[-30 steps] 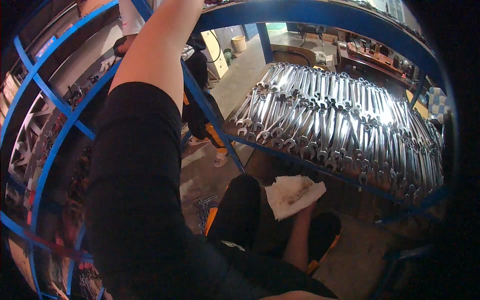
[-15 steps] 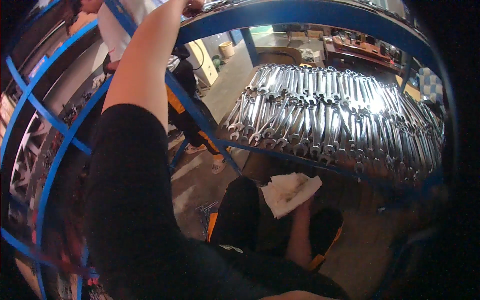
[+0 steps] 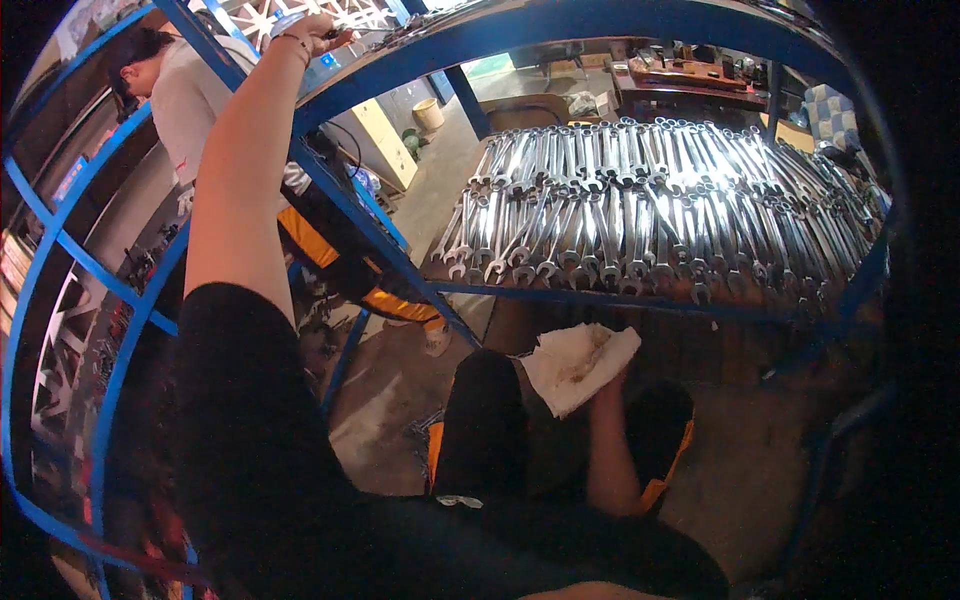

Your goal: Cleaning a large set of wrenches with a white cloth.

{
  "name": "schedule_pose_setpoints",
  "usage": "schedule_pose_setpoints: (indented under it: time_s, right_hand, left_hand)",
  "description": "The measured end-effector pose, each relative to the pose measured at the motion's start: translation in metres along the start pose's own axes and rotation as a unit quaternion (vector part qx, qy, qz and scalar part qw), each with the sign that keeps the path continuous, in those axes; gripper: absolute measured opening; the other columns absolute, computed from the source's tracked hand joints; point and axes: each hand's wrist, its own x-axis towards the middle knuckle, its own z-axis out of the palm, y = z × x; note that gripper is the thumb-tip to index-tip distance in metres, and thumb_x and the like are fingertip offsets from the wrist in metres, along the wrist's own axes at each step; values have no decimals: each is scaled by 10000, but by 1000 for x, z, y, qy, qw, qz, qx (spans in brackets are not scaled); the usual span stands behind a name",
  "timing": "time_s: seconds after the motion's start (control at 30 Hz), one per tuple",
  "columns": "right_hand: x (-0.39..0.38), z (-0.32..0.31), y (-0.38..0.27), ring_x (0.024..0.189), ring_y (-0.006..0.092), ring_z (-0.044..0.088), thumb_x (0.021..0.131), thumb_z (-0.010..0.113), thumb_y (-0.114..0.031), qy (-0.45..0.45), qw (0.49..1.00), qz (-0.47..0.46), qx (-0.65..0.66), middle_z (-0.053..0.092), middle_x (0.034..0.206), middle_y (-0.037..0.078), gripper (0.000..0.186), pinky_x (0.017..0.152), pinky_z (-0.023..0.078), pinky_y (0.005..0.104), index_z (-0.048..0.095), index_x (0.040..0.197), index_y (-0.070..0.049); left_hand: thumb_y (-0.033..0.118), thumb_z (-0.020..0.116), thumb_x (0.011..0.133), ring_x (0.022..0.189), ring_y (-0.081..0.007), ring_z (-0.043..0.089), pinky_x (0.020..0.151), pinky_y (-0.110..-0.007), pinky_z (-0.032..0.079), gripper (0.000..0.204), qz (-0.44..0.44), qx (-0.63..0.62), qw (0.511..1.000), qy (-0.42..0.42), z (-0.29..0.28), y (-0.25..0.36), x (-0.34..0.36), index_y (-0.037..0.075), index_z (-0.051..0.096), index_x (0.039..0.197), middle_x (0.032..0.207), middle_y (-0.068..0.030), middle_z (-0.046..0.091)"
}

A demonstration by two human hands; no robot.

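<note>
My left arm stretches up past the blue frame, and my left hand (image 3: 312,38) is at the edge of the upper shelf (image 3: 560,30). Its fingers look bent together; a thin shiny strip shows by the fingertips, too small to name. Low in front of my knees, my right hand (image 3: 612,386) holds a white cloth (image 3: 580,368) with brownish stains. Most of that hand is hidden beneath the cloth. Between the two hands, many shiny combination wrenches (image 3: 640,215) lie packed in overlapping rows on the lower shelf.
A blue metal post (image 3: 375,225) slants down left of the wrenches. Blue rack bars (image 3: 95,265) curve along the left side. Beyond them a person in a light top (image 3: 190,95) bends forward. A bucket (image 3: 428,114) stands on the floor behind; a dark desk (image 3: 690,95) is farther back.
My view has shifted, so my left hand and the person at the left now show more fully. The left hand stays at the upper shelf; the cloth remains in my right hand, slightly turned.
</note>
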Motion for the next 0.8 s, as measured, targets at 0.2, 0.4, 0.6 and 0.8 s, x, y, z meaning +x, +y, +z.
schedule_pose_setpoints:
  time_s: [0.2,0.4,0.6,0.8]
  right_hand:
    - [4,38,16,1029,253,576,895,423,-558,-45,998,-29,34,592,1160,102,557,905,462,390,563,1152,-84]
    - [-19,51,3,1031,243,566,913,411,-524,-19,996,-82,-5,582,1166,98,536,901,459,381,546,1171,-75]
    - [-44,78,-22,1032,234,557,930,398,-489,15,979,-170,-112,573,1173,93,515,896,456,372,530,1191,-66]
    - [-84,108,-41,1034,225,547,947,386,-455,27,898,-271,-346,564,1179,89,494,891,454,363,514,1211,-57]
  left_hand:
    - [-20,338,919,759,-261,577,644,-337,577,157,43,-110,989,93,-41,44,-94,-115,420,1013,908,-171,510]
    - [-26,414,917,823,-186,567,753,-251,519,210,81,-210,974,-15,-1,21,-182,-126,477,1091,955,-144,554]
    - [-2,419,939,743,-149,422,633,-235,391,208,48,-471,866,-162,85,-40,-382,-143,439,1092,844,-94,446]
    - [197,544,932,604,-97,412,523,-237,363,137,30,-269,961,-65,234,-159,-536,62,527,946,718,4,459]
